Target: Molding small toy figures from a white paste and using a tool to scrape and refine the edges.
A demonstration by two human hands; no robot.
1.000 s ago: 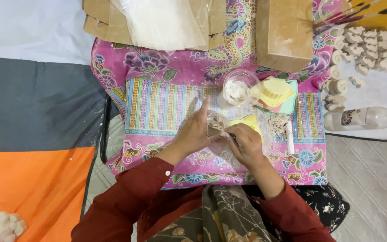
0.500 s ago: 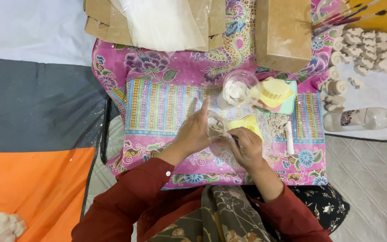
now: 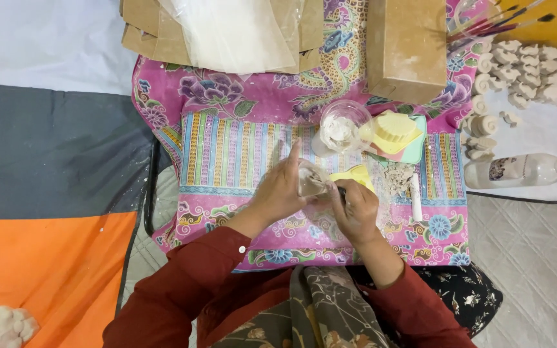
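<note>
Small pale grey-beige lump (image 3: pixel 309 181), looks like clay or a little mould, matte, partly wrapped in clear film; exact shape hard to tell. It sits btwn both hands, over the patterned pink cloth (image 3: pixel 227 154) on the desk. Left hand (image 3: pixel 283 190) cups it from the left, fingers curled round it, index finger sticking up. Right hand (image 3: pixel 354 207) is closed w/ fingertips pinched on a thin dark tool (image 3: pixel 341 191), tip touching the lump's right edge; most of the tool is hidden in the fist.

Just behind right hand: yellow piece (image 3: pixel 356 174), half covered. Beyond it, clear cup (image 3: pixel 345 124) w/ white powder, yellow mould (image 3: pixel 394 129) on a teal tray. Right of right hand: white stick (image 3: pixel 416 196), crumbly grey bits (image 3: pixel 398 177). Further right: clear bottle (image 3: pixel 523 171), rows of small pale figures (image 3: pixel 517 67), partly cut off at frame edge.
</note>
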